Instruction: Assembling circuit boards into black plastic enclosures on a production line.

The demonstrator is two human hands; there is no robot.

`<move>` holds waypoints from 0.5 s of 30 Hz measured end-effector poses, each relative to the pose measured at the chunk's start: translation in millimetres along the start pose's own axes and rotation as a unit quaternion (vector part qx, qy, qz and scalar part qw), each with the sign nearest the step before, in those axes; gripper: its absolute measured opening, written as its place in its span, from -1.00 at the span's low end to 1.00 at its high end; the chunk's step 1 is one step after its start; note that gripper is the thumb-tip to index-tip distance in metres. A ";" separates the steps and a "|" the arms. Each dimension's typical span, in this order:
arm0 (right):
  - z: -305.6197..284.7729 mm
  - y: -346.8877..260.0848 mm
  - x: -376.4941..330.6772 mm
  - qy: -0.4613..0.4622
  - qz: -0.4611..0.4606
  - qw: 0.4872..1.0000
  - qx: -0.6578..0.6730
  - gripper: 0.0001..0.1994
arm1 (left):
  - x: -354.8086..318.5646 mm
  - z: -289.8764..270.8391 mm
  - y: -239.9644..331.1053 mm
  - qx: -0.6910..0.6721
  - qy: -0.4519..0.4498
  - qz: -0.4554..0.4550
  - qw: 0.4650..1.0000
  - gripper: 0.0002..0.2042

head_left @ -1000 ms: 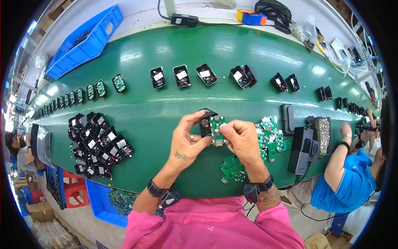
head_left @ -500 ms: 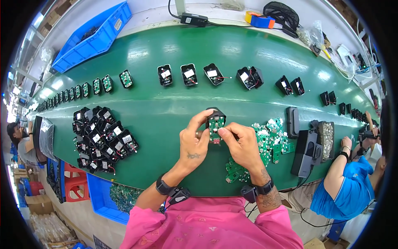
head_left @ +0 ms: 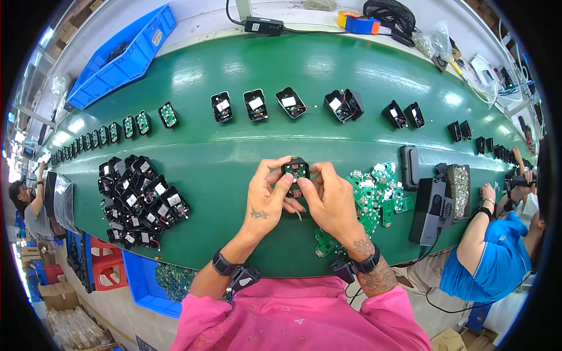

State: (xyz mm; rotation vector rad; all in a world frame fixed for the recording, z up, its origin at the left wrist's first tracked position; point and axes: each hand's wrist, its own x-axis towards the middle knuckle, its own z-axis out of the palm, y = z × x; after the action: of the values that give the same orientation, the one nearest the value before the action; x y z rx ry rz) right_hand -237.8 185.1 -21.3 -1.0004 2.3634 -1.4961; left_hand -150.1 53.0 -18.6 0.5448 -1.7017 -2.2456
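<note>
Both my hands hold a small black plastic housing [head_left: 299, 159] above the middle of the green bench. A green circuit board [head_left: 297, 172] sits in its open face, partly covered by my thumbs. My left hand [head_left: 268, 190] is closed around the housing's left side, its thumb on the board. From the right, my right hand [head_left: 329, 196] grips it, thumb pressing the board's lower part. A thin light strip or wire shows below the fingers. Close to my right hand lies a heap of loose green circuit boards [head_left: 369, 196]. To the left is a pile of black housings [head_left: 142, 202].
Along the bench [head_left: 234, 55] runs a row of black housings [head_left: 256, 105], those at the left with boards [head_left: 167, 115]. A blue bin [head_left: 123, 58] stands at the back left. A dark grey device [head_left: 429, 212] is at the right, near a co-worker in a blue shirt [head_left: 489, 257].
The board, which stuck out below the housing, now lies inside it under both thumbs. My hands have come closer together around it. The whole view has shifted slightly.
</note>
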 end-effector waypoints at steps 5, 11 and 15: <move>4.1 -4.8 1.3 -0.028 0.017 0.994 0.105 -0.66 | -3.0 6.5 -7.9 0.052 0.009 0.030 0.998 -0.70; 17.4 1.5 -0.4 0.010 -0.038 0.996 0.082 -0.68 | -7.4 12.6 -9.7 0.092 0.038 0.076 0.992 -0.73; 17.2 -1.0 -1.2 0.021 -0.037 0.995 0.095 -0.69 | -2.5 11.9 -18.2 0.123 0.047 0.157 0.979 -0.75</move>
State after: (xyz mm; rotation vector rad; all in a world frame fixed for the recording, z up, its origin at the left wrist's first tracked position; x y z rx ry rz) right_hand -228.3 172.8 -29.0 -1.0286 2.1831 -1.7466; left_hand -153.0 69.3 -32.9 0.3937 -1.8794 -1.7787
